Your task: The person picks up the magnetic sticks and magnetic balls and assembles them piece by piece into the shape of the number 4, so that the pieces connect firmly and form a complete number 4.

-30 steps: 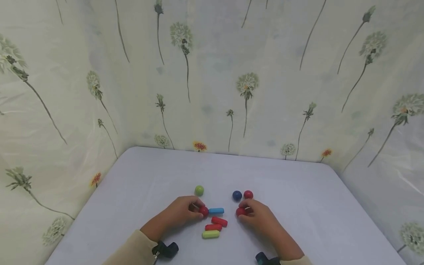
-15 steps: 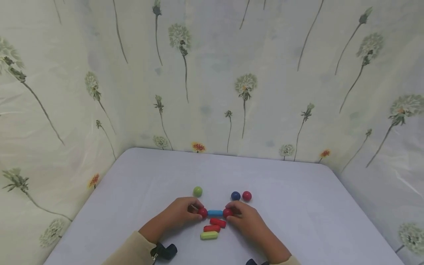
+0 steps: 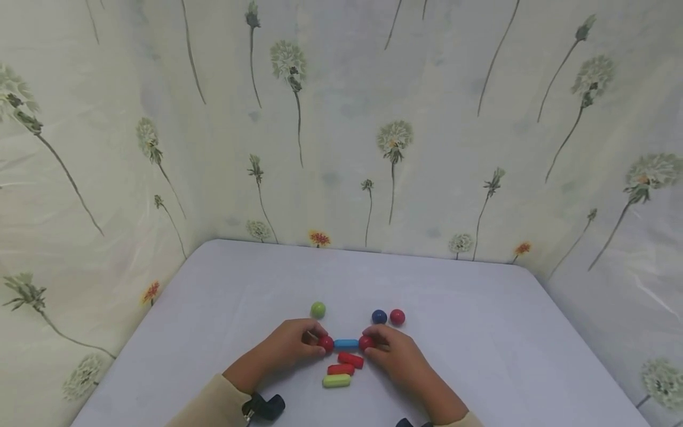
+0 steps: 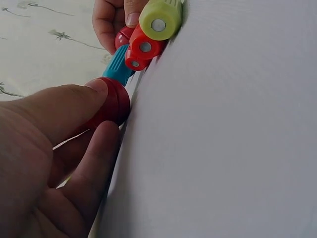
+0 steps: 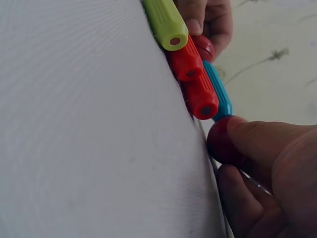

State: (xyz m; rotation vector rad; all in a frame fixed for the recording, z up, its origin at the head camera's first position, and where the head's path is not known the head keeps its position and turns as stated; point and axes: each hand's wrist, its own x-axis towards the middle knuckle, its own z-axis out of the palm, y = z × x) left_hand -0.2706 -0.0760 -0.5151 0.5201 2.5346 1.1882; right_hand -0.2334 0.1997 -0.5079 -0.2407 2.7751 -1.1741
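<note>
A blue magnetic rod point(image 3: 346, 343) lies crosswise between two red balls, one at each end. My left hand point(image 3: 290, 343) pinches the left red ball point(image 4: 117, 102) between thumb and fingers. On the other side, my right hand point(image 3: 397, 353) pinches the right red ball point(image 5: 223, 141) the same way. Both balls meet the rod's ends in the head view. Just nearer to me lie two red rods point(image 3: 350, 360) and a yellow-green rod point(image 3: 337, 381), close together. Round metal discs show in the ends of these rods in the left wrist view.
Beyond my left hand sits a green ball point(image 3: 318, 309). A dark blue ball point(image 3: 379, 316) and another red ball point(image 3: 397, 317) rest side by side beyond my right hand. The white table point(image 3: 256, 273) ends at a curtain with a dandelion print point(image 3: 341, 118).
My right hand has moved left with its red ball, from a gap away up to the blue rod's right end. My left hand has stayed on its ball.
</note>
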